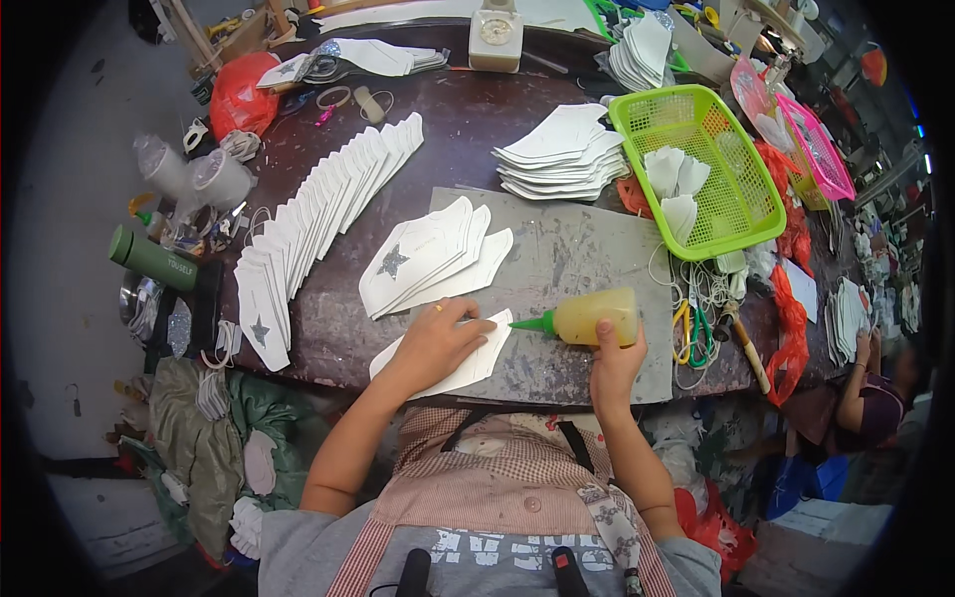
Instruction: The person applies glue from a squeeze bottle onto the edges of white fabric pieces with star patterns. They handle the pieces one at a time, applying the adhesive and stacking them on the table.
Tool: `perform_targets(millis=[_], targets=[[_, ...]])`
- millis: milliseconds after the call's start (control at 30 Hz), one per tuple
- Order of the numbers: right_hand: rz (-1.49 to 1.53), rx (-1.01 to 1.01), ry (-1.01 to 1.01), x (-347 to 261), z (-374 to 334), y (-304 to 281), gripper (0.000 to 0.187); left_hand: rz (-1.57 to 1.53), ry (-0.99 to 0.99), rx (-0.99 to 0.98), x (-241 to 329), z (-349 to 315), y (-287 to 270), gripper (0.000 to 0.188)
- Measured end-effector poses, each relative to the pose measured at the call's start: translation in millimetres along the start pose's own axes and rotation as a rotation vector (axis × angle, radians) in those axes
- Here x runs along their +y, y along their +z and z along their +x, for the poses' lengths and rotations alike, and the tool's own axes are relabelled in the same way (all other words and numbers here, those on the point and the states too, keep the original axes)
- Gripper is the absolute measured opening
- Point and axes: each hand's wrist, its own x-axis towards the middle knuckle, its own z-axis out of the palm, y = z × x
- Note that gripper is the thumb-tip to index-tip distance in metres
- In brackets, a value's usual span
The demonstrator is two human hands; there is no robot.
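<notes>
My right hand (619, 363) grips a squeeze bottle (582, 320) of yellowish liquid, tilted on its side. Its green nozzle points left and ends at the tip of a white panel (477, 363), shaped like a shoe-upper part. My left hand (443, 343), a ring on one finger, presses its bent fingers on that panel and hides part of it. Just beyond lies a small stack of similar white panels (438, 249); the top one bears a glittery silver star. A grey work board (597, 239) lies under the bottle and the panel.
A long fanned row of white panels (308, 224) runs along the left. Ahead are a white pile (562, 154) and a green basket (711, 244) with some pieces inside. Scissors (699, 333) and a wooden-handled tool (751, 356) lie right; a green flask (154, 257) stands left. Another person (856, 403) sits far right.
</notes>
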Motion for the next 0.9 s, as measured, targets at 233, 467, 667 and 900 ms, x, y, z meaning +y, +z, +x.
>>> perform_targets(millis=[233, 467, 667, 900], targets=[[-0.048, -0.106, -0.017, 3.7, -20.5, -0.7, 0.052, -0.007, 0.014, 0.001, -1.0, -0.5, -0.2, 0.018], [-0.055, -0.215, 0.04, 5.4, -22.9, -8.8, 0.044, 0.006, 0.031, 0.002, -3.6, 0.6, 0.3, 0.024], [0.35, -0.126, 0.073, 8.6, 13.4, -28.4, 0.046, 0.025, -0.184, 0.031, 22.6, -24.2, -28.7, 0.058], [0.432, -0.027, -0.048, 13.1, 35.5, -44.2, 0.062, -0.313, -0.662, 1.06, -66.6, -116.6, -140.6, 0.061]])
